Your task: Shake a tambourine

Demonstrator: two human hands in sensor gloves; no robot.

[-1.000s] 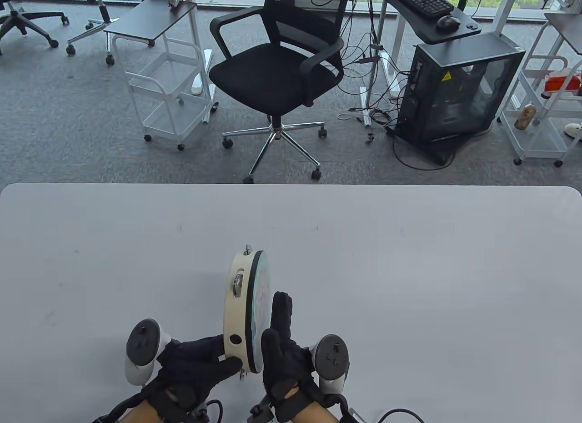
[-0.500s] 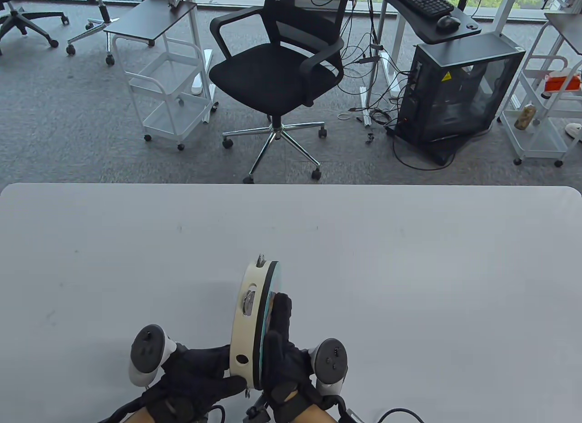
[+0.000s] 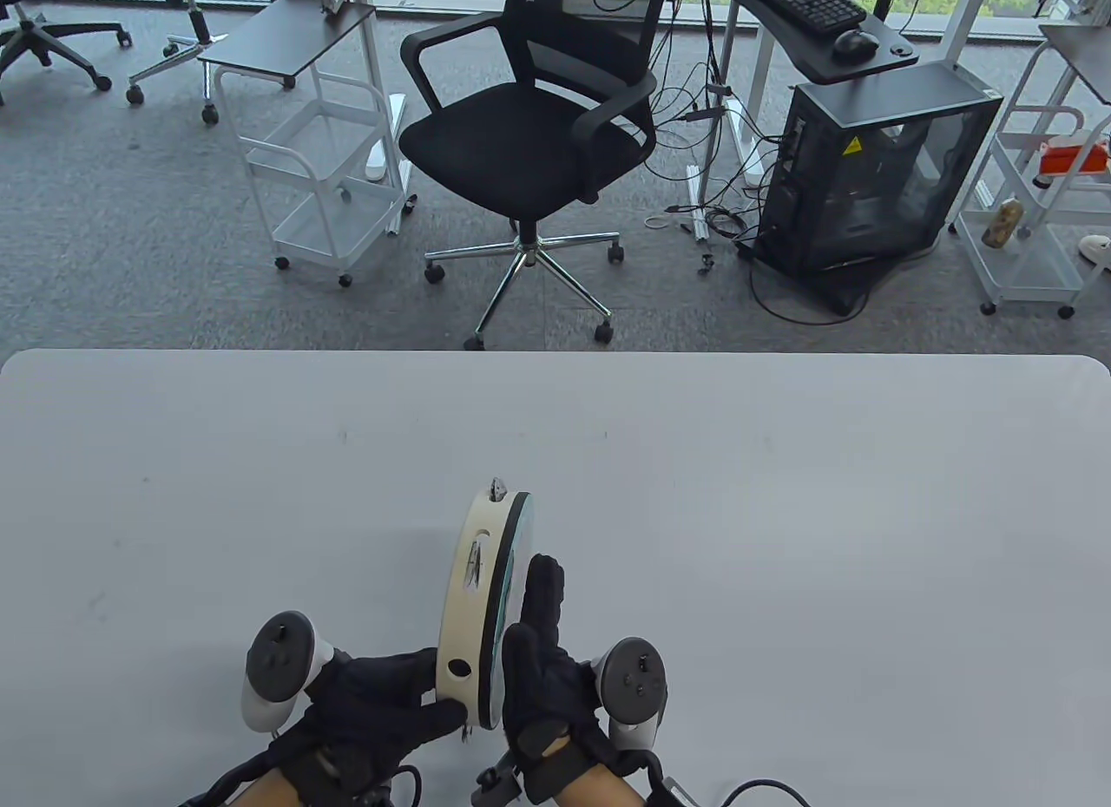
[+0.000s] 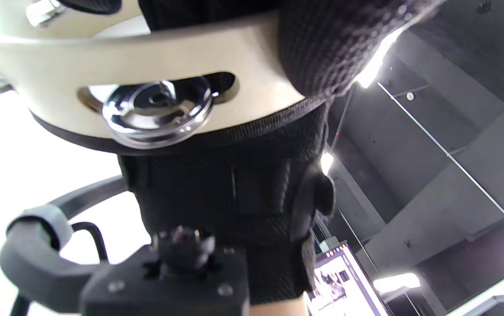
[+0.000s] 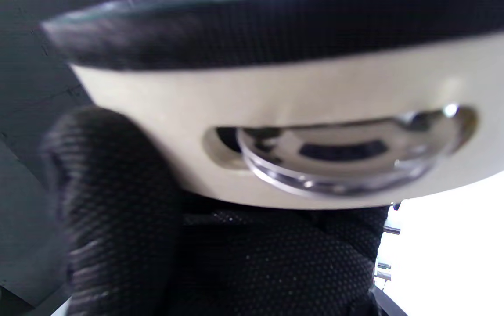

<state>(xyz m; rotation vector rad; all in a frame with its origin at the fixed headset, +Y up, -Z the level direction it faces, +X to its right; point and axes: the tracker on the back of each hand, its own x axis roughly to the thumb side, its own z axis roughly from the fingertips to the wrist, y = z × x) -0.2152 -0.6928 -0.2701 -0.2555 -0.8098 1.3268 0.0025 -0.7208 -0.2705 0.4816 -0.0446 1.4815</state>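
Round cream-framed tambourine with steel jingles (image 3: 482, 599) held on edge above white bench (image 3: 781, 512); left hand (image 3: 382, 703) fingers grip lower rim. Right hand (image 3: 542, 659), fingers flat and open, has backed slightly off drumhead since half-second ago: shaking underway.

No words, brand names or numbers can be read in any view. The only sign is a yellow triangular warning sticker (image 3: 855, 144) on the glass side of the black computer tower case (image 3: 877, 178) standing on the grey carpet floor; its symbol is too small to make out. The lit monitor screen (image 4: 344, 281) in the left wrist view shows only blurred content.
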